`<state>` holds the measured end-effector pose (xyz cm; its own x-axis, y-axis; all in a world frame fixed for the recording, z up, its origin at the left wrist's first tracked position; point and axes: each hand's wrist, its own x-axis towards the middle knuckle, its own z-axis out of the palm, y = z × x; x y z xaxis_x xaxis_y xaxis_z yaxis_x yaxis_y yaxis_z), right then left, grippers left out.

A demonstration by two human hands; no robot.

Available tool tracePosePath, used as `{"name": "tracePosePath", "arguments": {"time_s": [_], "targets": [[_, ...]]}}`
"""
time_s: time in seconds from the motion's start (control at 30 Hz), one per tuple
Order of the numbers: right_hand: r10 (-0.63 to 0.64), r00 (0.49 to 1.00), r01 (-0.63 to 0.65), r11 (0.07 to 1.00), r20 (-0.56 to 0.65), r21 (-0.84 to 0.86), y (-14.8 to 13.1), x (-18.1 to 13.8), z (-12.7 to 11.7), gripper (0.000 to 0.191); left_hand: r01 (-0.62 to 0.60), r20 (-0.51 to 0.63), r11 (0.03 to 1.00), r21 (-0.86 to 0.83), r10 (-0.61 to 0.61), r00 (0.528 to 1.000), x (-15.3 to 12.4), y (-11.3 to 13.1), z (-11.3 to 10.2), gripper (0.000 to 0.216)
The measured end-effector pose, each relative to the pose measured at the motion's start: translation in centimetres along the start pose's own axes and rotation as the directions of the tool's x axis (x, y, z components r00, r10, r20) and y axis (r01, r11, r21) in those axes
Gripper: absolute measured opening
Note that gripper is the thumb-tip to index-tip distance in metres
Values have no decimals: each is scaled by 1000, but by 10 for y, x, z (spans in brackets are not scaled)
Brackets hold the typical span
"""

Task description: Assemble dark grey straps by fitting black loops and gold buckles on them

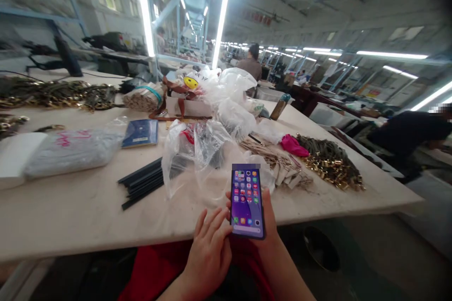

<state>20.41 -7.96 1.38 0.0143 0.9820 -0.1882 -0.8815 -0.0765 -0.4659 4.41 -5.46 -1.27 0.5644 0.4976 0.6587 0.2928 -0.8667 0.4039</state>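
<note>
My right hand [270, 225] grips a smartphone [246, 201] upright over the near edge of the pale worktable [70, 216]; its lit screen shows rows of app icons. My left hand [208, 249] rests beside the phone's left edge with fingers stretched out, fingertips touching the phone's lower left side. Just beyond the phone lies a crumpled clear plastic bag [197, 155] over a bundle of black strips [143, 182].
A blue booklet [141, 132], a bagged white bundle [70, 150], tan straps [278, 162], a pink cloth [294, 146], and piles of brass-tipped straps [332, 162] cover the table. A person in dark clothes [406, 136] sits at right; another person [251, 63] stands far back.
</note>
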Motion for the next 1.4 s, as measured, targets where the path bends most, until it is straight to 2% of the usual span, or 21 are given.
{"name": "tracePosePath", "arguments": {"time_s": [0.17, 0.3, 0.4, 0.47, 0.53, 0.7, 0.83, 0.9, 1.2, 1.33, 1.4], "targets": [[137, 987, -139, 990, 79, 14, -2, 28, -4, 73, -9, 14, 991, 132, 7, 1000, 5, -12, 1, 37], [176, 981, -179, 983, 81, 44, -5, 49, -7, 68, -31, -33, 971, 236, 40, 999, 9, -20, 3, 36], [206, 975, -210, 977, 87, 29, -7, 61, -11, 71, -126, -111, 958, 258, 159, 981, 8, -23, 5, 22], [212, 972, -215, 976, 96, 21, -8, 65, -12, 74, -221, -98, 942, 253, 253, 963, 8, -24, 6, 10], [211, 972, -215, 976, 104, 24, -10, 66, -14, 73, -270, -65, 930, 249, 295, 953, 10, -25, 8, 9], [230, 966, -233, 973, 118, 4, -14, 62, -17, 76, -256, -84, 939, 230, 282, 956, 13, -26, 18, 20], [201, 975, -204, 979, 91, 20, -12, 58, -18, 75, -219, -251, 957, 189, 263, 932, 10, -25, 31, 23], [191, 978, -194, 981, 89, 27, -10, 57, -19, 74, -219, -281, 959, 181, 264, 923, 8, -25, 35, 22], [225, 971, -226, 974, 83, 11, -1, 56, -19, 76, -192, -220, 952, 236, 245, 944, 5, -27, 34, 16], [222, 974, -224, 974, 48, 29, 0, 56, -23, 72, -133, -114, 926, 354, 183, 976, 3, -34, 30, 29], [199, 980, -200, 979, 18, 38, 0, 57, -25, 68, -109, -111, 925, 363, 160, 981, 1, -38, 31, 33]]}}
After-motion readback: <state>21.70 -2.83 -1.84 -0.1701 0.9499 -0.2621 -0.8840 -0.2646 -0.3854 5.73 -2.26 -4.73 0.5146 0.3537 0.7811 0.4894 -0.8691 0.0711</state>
